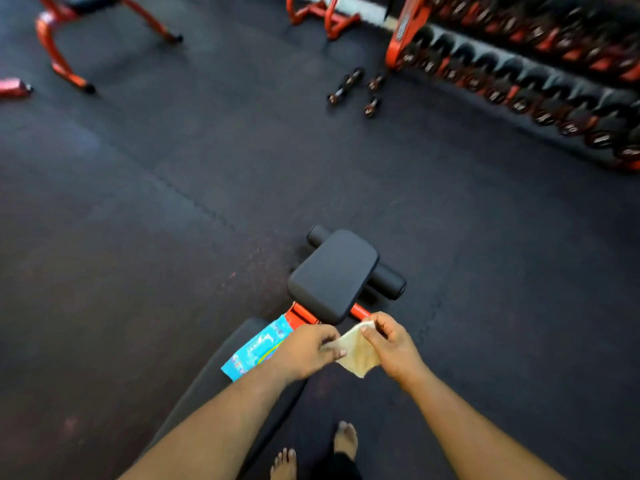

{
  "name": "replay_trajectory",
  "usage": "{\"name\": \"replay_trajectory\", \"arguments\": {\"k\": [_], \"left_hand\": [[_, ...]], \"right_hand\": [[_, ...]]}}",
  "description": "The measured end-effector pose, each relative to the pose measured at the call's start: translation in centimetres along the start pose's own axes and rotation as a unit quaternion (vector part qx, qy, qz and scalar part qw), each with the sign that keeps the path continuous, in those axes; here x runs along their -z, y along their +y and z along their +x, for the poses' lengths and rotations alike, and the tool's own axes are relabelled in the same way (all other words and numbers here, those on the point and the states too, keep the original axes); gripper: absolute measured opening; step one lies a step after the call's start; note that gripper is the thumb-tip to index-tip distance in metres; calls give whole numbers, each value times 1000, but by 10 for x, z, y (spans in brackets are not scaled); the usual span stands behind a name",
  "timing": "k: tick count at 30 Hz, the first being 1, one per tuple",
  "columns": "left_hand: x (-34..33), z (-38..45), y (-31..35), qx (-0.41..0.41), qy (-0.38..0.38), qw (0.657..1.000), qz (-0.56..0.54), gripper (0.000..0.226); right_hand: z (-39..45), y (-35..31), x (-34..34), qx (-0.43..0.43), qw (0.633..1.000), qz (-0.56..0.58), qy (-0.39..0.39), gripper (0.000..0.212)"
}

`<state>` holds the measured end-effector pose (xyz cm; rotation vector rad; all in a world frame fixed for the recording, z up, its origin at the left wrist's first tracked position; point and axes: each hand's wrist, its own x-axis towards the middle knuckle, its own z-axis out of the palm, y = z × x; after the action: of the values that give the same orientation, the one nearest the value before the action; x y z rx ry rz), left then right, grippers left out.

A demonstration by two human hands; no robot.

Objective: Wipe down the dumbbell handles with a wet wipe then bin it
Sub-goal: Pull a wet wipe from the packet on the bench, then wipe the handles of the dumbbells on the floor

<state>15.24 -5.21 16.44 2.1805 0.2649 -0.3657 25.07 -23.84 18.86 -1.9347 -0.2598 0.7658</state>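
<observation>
A pale yellowish wet wipe [358, 355] is stretched between both hands low in the frame. My left hand [304, 351] pinches its left edge and my right hand [393, 344] pinches its top right corner. A blue wet-wipe pack [254, 351] lies on the black bench pad [221, 375], partly hidden behind my left hand. Far ahead on the floor lie small black dumbbells: one [345, 85] on the left and two others [373, 95] beside it, close to the rack.
A black padded seat with roller pads [334, 275] on an orange frame stands just beyond my hands. A long dumbbell rack [519, 74] fills the upper right. Orange bench frames [62, 60] stand at the upper left and top middle. My bare feet [346, 439] show at the bottom.
</observation>
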Motion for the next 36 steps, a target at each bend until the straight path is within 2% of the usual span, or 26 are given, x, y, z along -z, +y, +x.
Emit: {"name": "replay_trajectory", "arguments": {"k": [2,5,7,9,11,12,15,16,19,22,24,25,28,30,32,34,36], "left_hand": [[4,5,19,5,21,999,-33,14],[9,18,74,-4,49,997,-55,11],[7,33,99,-4,55,997,-60,4],[-2,53,125,-9,72,996,-57,12],[-19,78,157,-21,88,993,-72,15],[-26,88,171,-28,86,992,-90,13],[-61,129,226,-31,41,989,-141,33],[-71,141,241,-32,38,987,-153,34],[-96,179,285,-7,70,976,-205,13],[-113,215,331,44,81,938,-334,10],[-118,239,356,71,76,908,-407,14],[-119,255,365,87,73,895,-431,17],[-114,301,381,131,67,861,-488,20],[-105,337,384,116,43,862,-492,24],[-92,369,385,72,22,883,-463,30],[-76,406,388,50,37,893,-445,29],[-56,447,392,48,61,887,-456,20]], "right_hand": [[-7,-6,11,5,1000,25,-4,10],[-25,-22,49,21,998,63,-4,35],[-25,-25,71,45,998,19,27,33],[-20,-22,103,74,994,-14,76,31],[-12,-17,140,91,989,-22,116,40],[-8,-15,156,94,988,-23,121,46],[4,1,224,98,990,-18,96,57],[7,5,246,98,991,-20,93,58],[16,11,311,71,991,60,98,59],[33,11,375,-56,983,174,24,52],[48,9,405,-107,978,173,-51,43],[62,9,418,-112,976,175,-61,39],[107,6,441,-82,972,221,4,28],[144,-1,455,-58,973,218,53,22],[175,-10,468,-34,976,203,68,18],[207,-20,484,-10,975,217,44,21],[239,-34,504,5,976,215,15,22]]}}
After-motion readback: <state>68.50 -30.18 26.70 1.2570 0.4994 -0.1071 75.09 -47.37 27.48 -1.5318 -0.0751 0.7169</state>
